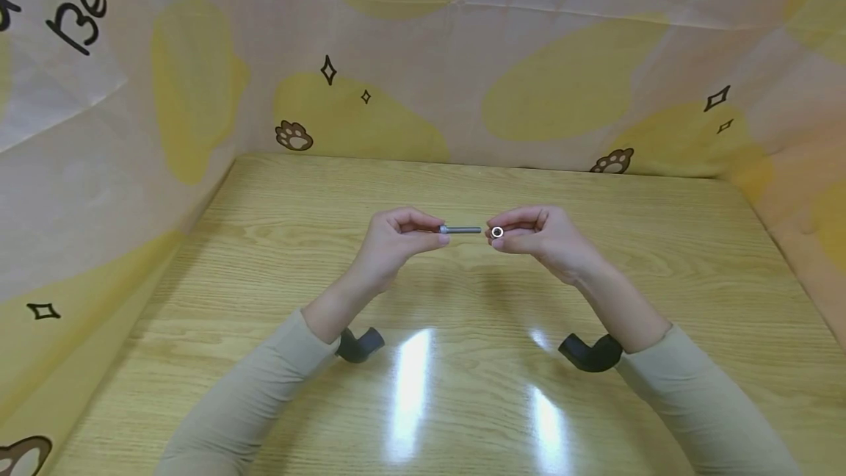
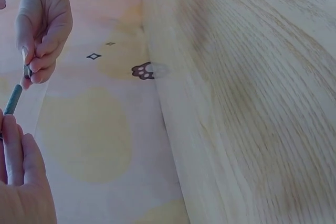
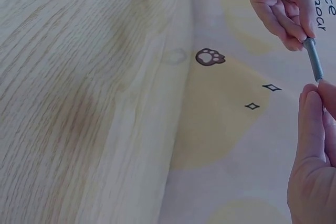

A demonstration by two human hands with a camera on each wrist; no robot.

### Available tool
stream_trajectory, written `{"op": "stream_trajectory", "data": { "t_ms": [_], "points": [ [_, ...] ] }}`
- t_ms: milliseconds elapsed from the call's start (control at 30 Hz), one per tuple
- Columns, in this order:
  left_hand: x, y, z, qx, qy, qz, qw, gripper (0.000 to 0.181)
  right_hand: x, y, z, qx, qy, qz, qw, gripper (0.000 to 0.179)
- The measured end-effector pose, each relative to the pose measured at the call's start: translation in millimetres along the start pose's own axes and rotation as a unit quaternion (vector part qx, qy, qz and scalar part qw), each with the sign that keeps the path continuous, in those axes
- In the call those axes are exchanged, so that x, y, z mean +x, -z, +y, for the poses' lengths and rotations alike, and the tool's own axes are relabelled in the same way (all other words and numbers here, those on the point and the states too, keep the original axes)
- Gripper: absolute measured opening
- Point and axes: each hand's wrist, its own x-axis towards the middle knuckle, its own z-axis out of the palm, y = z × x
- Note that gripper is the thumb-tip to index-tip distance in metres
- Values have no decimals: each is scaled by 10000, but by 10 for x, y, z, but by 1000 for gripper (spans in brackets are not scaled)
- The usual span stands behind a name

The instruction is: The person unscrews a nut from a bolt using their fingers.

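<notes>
Thumb and fingertips of my left hand (image 1: pixel 399 242) pinch a silver metal bolt (image 1: pixel 464 230) at its head. Its threaded shank lies level in the head view and points right. Opposite it, my right hand (image 1: pixel 547 239) pinches a small hex nut (image 1: pixel 500 229), whose hole faces the head camera. A short gap parts the bolt's tip from the nut. From the left wrist, the bolt (image 2: pixel 13 99) reaches up toward the nut (image 2: pixel 27 71). In the right wrist view the bolt (image 3: pixel 314 59) shows, while right-hand fingers mostly hide the nut.
Both hands are raised over a wood-grain table (image 1: pixel 463 300). A patterned cloth (image 1: pixel 456 57) stands along its back and sides. Dark curved pieces, the left one (image 1: pixel 360 345) and the right one (image 1: pixel 591 353), stick out at the wrists. Bright reflections lie on the tabletop.
</notes>
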Motion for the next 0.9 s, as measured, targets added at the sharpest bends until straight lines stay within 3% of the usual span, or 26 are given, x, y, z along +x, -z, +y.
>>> {"op": "stream_trajectory", "data": {
  "t_ms": [333,900],
  "points": [
    [36,30,-53,116,104,62,9999,17,-14,65,38,-551,-129,326,9979,22],
    [92,73,-171,568,501,-63,9971,20,-31,178,119,-824,-314,456,9951,20]
  ]
}}
